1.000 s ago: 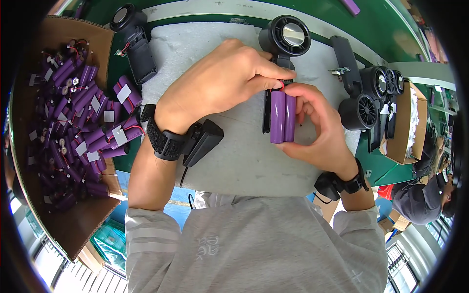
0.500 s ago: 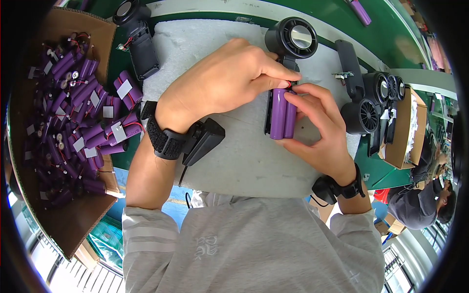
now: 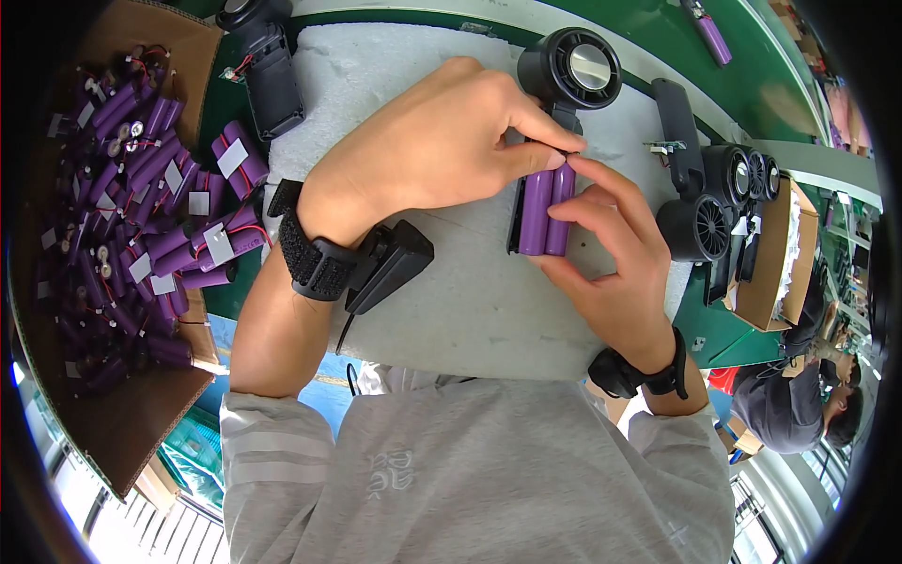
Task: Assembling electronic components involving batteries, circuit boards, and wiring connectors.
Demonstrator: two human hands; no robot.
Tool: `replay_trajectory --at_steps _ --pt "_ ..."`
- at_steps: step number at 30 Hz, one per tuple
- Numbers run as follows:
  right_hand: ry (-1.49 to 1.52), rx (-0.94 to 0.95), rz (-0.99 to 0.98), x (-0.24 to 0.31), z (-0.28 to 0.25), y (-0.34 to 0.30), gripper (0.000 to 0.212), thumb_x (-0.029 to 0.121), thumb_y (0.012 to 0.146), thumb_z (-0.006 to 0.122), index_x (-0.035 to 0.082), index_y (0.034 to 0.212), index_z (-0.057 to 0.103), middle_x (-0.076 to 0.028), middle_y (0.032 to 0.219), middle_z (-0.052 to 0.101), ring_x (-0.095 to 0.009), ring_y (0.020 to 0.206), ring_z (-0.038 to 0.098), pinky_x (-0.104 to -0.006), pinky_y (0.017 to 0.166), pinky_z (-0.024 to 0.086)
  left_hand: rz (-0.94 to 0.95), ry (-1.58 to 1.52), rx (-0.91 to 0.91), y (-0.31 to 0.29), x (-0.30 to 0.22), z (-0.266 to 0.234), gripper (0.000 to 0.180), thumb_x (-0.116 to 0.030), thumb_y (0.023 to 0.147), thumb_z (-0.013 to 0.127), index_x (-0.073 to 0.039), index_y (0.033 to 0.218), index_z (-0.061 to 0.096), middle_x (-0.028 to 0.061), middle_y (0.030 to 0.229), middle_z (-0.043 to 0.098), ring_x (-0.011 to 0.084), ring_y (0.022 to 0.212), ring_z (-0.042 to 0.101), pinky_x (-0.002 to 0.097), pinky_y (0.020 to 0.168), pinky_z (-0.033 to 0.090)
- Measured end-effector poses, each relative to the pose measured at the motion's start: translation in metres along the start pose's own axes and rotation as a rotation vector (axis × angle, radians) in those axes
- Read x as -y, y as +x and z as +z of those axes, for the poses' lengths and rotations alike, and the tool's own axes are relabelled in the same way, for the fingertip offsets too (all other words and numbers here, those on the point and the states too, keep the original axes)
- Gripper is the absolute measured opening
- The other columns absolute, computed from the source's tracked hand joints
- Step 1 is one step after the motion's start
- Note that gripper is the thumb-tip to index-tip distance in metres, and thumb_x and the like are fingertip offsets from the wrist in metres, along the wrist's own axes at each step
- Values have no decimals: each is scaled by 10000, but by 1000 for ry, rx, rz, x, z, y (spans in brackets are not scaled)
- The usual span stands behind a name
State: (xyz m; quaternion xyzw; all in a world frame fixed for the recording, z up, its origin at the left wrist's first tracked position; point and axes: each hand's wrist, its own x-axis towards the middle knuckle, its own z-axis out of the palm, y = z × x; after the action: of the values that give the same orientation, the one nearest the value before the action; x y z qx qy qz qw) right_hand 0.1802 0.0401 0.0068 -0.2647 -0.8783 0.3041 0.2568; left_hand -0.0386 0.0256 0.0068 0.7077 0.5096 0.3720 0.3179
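Observation:
A purple two-cell battery pack (image 3: 547, 214) lies along the black handle housing (image 3: 516, 226) of a small handheld fan (image 3: 575, 69), whose round head points away from me. Thumb and index finger of my left hand (image 3: 442, 132) are pinched together at the pack's far end; what they grip is hidden. My right hand (image 3: 615, 249) holds the pack from the right, index fingertip at its far end and thumb by its near end. All of this rests on a white foam pad (image 3: 442, 291).
At left, a cardboard box (image 3: 174, 56) holds many wired purple battery packs (image 3: 155, 169). An opened fan body (image 3: 272, 89) lies beyond the pad. More fans (image 3: 697, 226) and a smaller carton (image 3: 799, 254) stand at right. Another person (image 3: 789, 404) sits far right.
Both hands stay at the battery pack. My right index finger has moved up to its far end, against the left fingertips. A bit of red wire seen there before is now covered.

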Motion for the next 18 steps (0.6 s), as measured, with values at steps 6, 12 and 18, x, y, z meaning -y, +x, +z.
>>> replay_trajectory --at_steps 6,12,18 --pt "88 -7 83 -2 2 2 378 -4 636 830 13 936 600 -150 1265 531 -206 903 640 -316 755 558 -122 -9 110 2 -6 -10 352 -162 752 810 -120 1095 740 66 723 669 90 578 526 268 552 427" --pt "165 27 109 -9 3 5 414 -18 639 814 44 949 547 -123 1239 485 -174 899 610 -300 723 529 -119 -77 127 3 1 -7 403 -154 731 829 -122 1122 733 31 718 654 62 581 490 243 549 412" --pt "211 108 119 -10 1 5 483 -68 635 781 76 966 460 -90 1252 401 -103 881 492 -261 762 447 -134 -76 152 3 0 -8 421 -138 726 831 -121 1133 728 16 741 663 58 584 467 230 552 406"
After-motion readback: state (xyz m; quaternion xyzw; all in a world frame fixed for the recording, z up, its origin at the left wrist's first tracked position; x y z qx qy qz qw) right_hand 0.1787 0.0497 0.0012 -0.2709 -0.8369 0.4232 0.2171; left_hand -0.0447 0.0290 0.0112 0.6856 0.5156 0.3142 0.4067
